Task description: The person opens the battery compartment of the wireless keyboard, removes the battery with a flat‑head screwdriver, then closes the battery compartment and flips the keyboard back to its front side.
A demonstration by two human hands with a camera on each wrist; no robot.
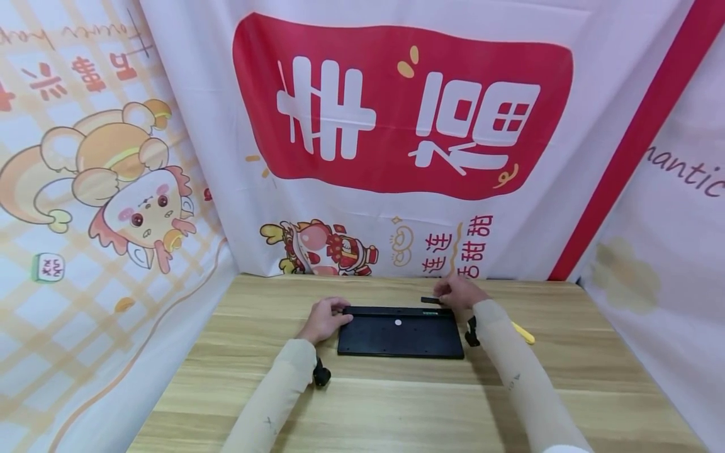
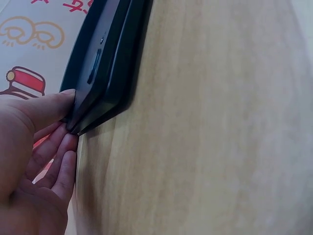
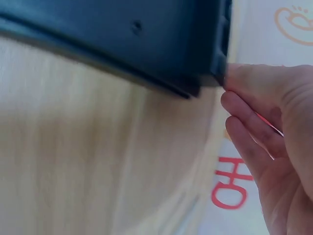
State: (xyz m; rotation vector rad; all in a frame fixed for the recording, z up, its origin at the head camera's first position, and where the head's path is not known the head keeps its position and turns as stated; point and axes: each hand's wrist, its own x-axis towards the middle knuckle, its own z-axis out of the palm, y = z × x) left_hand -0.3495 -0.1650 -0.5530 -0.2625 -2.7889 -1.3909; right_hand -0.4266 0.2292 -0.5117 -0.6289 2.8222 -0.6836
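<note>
One black device, flat and slab-like, lies on the desk between two hands, one round white spot on its upper face. The left hand grips its far left corner, thumb against fingers; the right hand, fingers nearly closed, pinches one small black strip just beyond the far edge. One yellow object lies beside the right forearm.
</note>
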